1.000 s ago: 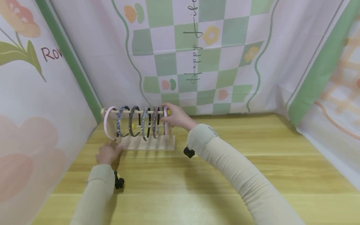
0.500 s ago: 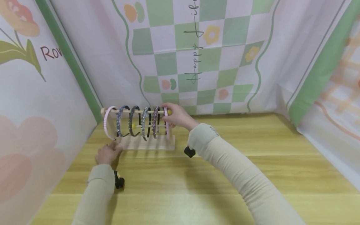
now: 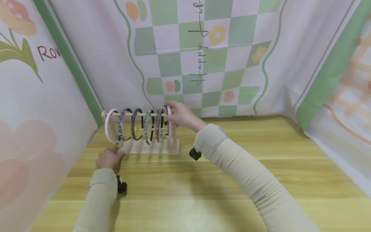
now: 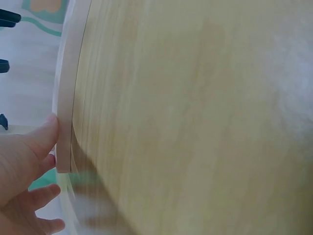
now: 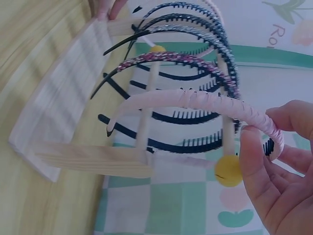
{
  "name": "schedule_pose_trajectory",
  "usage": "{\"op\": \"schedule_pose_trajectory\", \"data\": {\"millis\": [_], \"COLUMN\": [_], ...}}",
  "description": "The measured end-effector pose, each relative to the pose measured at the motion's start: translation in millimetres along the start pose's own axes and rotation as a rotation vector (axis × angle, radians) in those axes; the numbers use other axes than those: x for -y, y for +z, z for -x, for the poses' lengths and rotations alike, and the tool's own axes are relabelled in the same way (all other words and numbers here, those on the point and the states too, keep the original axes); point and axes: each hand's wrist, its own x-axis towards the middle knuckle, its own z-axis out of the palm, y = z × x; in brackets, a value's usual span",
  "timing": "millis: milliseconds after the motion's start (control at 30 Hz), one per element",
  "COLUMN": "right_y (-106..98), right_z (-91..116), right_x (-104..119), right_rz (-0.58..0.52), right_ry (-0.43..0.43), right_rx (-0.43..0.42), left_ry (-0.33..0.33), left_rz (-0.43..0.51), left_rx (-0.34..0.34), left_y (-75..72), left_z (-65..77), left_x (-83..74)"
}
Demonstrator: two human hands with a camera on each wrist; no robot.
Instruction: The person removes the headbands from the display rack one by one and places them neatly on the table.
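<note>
A wooden headband stand (image 3: pixel 150 146) with horizontal rods stands on the table's back left part. My right hand (image 3: pixel 185 116) pinches the pink fabric-wrapped headband (image 5: pixel 195 100) at the stand's right end, near the rod's yellow ball tip (image 5: pixel 229 171). Thumb and fingers meet on its top part, with black comb teeth beneath. At the left end of the base, my left hand (image 3: pixel 110 157) holds the corner, its thumb (image 4: pixel 46 132) against the wood. Glittery headbands hang along the rod: purple-red (image 3: pixel 158 125), silver (image 3: pixel 148 127), dark grey (image 3: pixel 134 124) and blue (image 3: pixel 120 124). Another pink headband (image 3: pixel 107 125) hangs leftmost.
The wood-grain table (image 3: pixel 220 183) spreads in front and to the right. A checked green and white curtain (image 3: pixel 194 64) hangs close behind the stand. A printed cloth (image 3: pixel 37 129) bounds the left side, another the right.
My right hand has risen slightly, lifting the pink headband with it, and the hand now covers the yellow ball in the head view. The left hand stays on the base; the head view shifted slightly.
</note>
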Motion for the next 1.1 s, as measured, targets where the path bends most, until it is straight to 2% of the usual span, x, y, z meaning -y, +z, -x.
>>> {"op": "schedule_pose_trajectory", "data": {"millis": [467, 1100], "right_y": [-12, -21], "right_z": [9, 20], "right_x": [14, 25], "right_rz": [-0.054, -0.010], "right_ry": [-0.023, -0.045], "right_rx": [0.003, -0.029], "left_ry": [-0.012, -0.034], "left_rz": [0.022, 0.016], "left_rx": [0.001, 0.009], "left_y": [2.3, 1.6], "left_z": [-3.2, -4.1], "left_x": [4.4, 2.4]}}
